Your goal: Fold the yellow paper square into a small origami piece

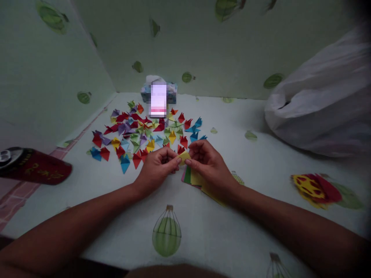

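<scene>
A small folded piece of yellow paper (183, 157) is pinched between my two hands, above the table. My left hand (160, 164) grips its left side with thumb and fingers. On its right side, the thumb and fingertips of my right hand (209, 162) press the paper. Under my right hand lies a stack of coloured paper sheets (188, 176), with pink, green and yellow edges showing; my hand hides part of it. Just beyond my hands, many folded paper cranes (150, 145) in red, blue, yellow, green and purple are spread over the table.
A phone with a lit, blurred screen (158, 99) leans against a tissue box (173, 92) at the back. A red can (37, 168) stands at the left. To the right are a white plastic bag (321, 104) and red and yellow cut-out pieces (317, 189). Walls rise behind and left.
</scene>
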Tool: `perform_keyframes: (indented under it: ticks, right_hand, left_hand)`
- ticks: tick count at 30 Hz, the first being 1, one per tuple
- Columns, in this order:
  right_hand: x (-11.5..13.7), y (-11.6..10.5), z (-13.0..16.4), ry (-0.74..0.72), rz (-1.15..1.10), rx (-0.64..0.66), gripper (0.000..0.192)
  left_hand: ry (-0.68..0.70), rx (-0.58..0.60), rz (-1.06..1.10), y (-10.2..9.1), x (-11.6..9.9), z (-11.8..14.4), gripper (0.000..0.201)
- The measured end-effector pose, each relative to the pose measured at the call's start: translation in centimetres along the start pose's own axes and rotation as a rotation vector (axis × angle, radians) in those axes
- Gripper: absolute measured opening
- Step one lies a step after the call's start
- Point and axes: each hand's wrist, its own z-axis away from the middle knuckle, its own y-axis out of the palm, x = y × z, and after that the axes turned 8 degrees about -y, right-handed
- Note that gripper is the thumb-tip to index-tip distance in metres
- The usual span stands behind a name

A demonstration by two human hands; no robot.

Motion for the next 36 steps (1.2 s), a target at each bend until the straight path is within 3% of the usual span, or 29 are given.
perform_keyframes:
  ticks: [8, 17, 25, 31, 36]
  right_hand:
    - [0.15, -0.15, 0.00, 0.054, 0.045, 0.025, 0.014]
    - [0.58, -0.46, 0.23, 0.036, 0.119, 0.041, 0.018]
    - [0.19, -0.18, 0.21, 0.159, 0.022, 0.105, 0.023]
    - [0.38, -0.34, 0.46, 0.094, 0.140, 0.132, 0.021]
    - [0.40, -0.12, 0.27, 0.161, 0.003, 0.088, 0.019]
  left_hand:
    - [0.098, -0.012, -0.253, 0.07, -0.21, 0.48, 0.016]
    - [-0.089, 0.141, -0.022, -0.01, -0.28, 0.16, 0.022]
    - [-0.083, 0.102, -0.028, 0.01, -0.37, 0.17, 0.026]
    - [-0.059, 0.130, -0.091, -0.04, -0.55, 0.29, 0.028]
    - [-0.054, 0.023, -0.023, -0.04, -0.24, 0.23, 0.025]
